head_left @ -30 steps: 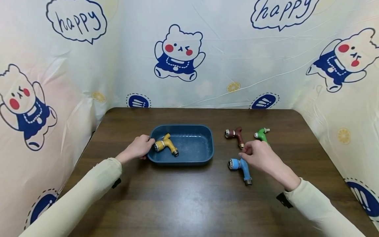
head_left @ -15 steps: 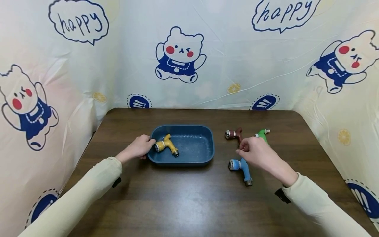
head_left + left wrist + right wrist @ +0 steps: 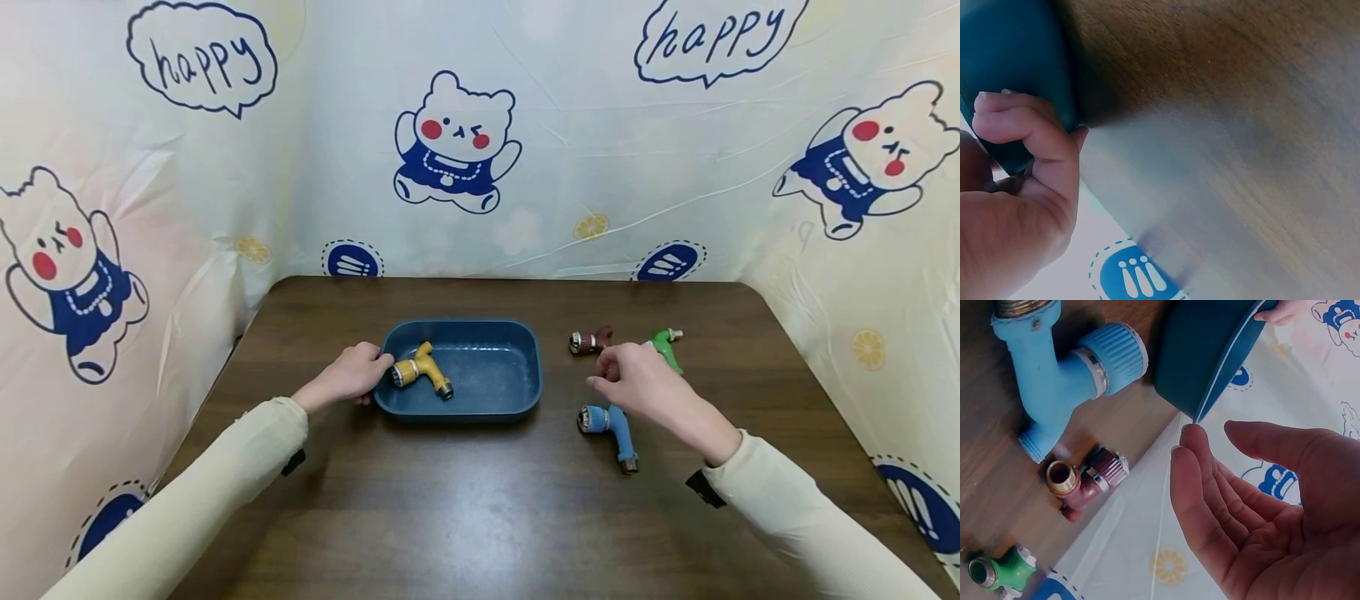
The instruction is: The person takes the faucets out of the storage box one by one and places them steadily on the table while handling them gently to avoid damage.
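Note:
My left hand (image 3: 347, 375) grips the left end of a dark blue plastic basin (image 3: 495, 367), its fingers curled on the wall (image 3: 1016, 50) in the left wrist view. A yellow tap (image 3: 427, 363) lies inside, at the basin's left side. Over the table to the right hovers my right hand (image 3: 647, 382), holding nothing; thumb and bent fingers stand apart in the right wrist view. Below it lies a blue tap (image 3: 621, 429). A dark red tap (image 3: 591, 342), partly hidden by the hand in the head view, shows whole in the right wrist view. Beyond is a green tap (image 3: 665, 343).
The brown wooden table (image 3: 465, 500) has a patterned cloth (image 3: 480, 242) hanging behind it and at both sides. The basin's right wall (image 3: 537, 371) stands a short way left of the taps.
My right hand has moved left and slightly back, uncovering more of the green tap and covering part of the dark red one. The left hand and basin have stayed in place.

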Motion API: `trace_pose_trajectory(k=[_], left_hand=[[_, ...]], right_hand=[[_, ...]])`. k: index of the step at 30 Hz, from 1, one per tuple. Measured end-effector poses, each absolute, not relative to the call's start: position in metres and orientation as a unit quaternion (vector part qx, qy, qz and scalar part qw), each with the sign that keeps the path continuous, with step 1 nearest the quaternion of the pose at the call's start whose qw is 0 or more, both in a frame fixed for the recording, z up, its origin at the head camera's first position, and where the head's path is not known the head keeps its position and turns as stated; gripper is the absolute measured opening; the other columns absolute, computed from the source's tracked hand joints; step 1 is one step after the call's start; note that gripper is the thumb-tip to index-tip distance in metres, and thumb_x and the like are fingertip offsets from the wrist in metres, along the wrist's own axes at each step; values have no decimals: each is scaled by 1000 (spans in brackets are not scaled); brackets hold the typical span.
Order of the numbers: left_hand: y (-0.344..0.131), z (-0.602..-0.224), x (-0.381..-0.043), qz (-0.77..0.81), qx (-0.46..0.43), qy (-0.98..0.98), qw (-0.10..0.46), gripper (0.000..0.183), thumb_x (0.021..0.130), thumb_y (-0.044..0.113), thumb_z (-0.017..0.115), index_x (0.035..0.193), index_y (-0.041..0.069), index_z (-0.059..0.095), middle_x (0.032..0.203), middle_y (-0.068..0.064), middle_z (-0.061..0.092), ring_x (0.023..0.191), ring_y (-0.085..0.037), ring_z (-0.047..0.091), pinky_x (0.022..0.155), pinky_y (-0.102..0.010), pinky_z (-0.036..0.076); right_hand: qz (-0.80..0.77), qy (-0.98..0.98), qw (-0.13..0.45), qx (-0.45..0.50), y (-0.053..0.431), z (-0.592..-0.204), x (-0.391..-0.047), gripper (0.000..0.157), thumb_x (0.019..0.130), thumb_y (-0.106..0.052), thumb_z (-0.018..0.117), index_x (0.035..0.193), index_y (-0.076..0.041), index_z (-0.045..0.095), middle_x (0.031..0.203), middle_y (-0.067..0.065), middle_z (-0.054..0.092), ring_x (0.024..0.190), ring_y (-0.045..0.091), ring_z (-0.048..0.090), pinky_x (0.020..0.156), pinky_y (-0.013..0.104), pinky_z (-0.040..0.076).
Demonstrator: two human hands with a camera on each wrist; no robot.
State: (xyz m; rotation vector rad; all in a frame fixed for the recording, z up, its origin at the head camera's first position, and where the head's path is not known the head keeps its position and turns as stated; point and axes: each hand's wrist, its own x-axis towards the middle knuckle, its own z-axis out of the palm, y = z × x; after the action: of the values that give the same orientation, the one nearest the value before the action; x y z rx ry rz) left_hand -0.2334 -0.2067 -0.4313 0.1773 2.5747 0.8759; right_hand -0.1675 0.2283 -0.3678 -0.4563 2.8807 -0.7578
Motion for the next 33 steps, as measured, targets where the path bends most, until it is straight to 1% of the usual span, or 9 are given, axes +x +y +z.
trace_pose_trajectory(k=[7, 14, 22, 29, 33], left_hand=[[-207, -432, -234, 311, 62, 926, 207, 35, 110, 22, 41, 98, -1, 63, 64, -8, 60, 47, -16, 58, 47, -28, 52], [-207, -434, -234, 318, 68, 924, 202, 34, 110, 22, 41, 100, -1, 63, 65, -9, 60, 48, -17, 59, 47, -29, 53], [-207, -435, -231, 329, 66, 920, 203, 34, 110, 22, 41, 98, -1, 63, 65, -10, 62, 47, -17, 60, 47, -30, 54], [-209, -436, -234, 325, 68, 921, 203, 34, 110, 22, 41, 99, -1, 63, 66, -9, 62, 48, -17, 61, 48, -30, 54], [-209, -437, -234, 326, 69, 921, 201, 34, 110, 22, 40, 100, -1, 63, 65, -9, 62, 48, -17, 60, 47, -30, 54]], right_hand=[[-256, 952, 73, -154, 225, -370, -170, 13, 96, -15, 76, 95, -3, 72, 76, -1, 70, 64, 12, 63, 64, 35, 57], [-252, 952, 71, -162, 221, -369, -173, 13, 96, -15, 76, 97, -2, 73, 81, 1, 73, 70, 13, 67, 69, 39, 58], [-256, 950, 94, -156, 211, -366, -175, 15, 96, -16, 76, 101, -2, 74, 84, 1, 74, 69, 12, 67, 68, 37, 59], [-247, 951, 82, -165, 204, -364, -180, 14, 97, -17, 76, 102, -4, 75, 87, 2, 75, 75, 13, 69, 72, 40, 60], [-242, 952, 72, -175, 202, -364, -186, 13, 96, -16, 77, 100, -4, 76, 84, 2, 73, 72, 14, 67, 69, 38, 59]])
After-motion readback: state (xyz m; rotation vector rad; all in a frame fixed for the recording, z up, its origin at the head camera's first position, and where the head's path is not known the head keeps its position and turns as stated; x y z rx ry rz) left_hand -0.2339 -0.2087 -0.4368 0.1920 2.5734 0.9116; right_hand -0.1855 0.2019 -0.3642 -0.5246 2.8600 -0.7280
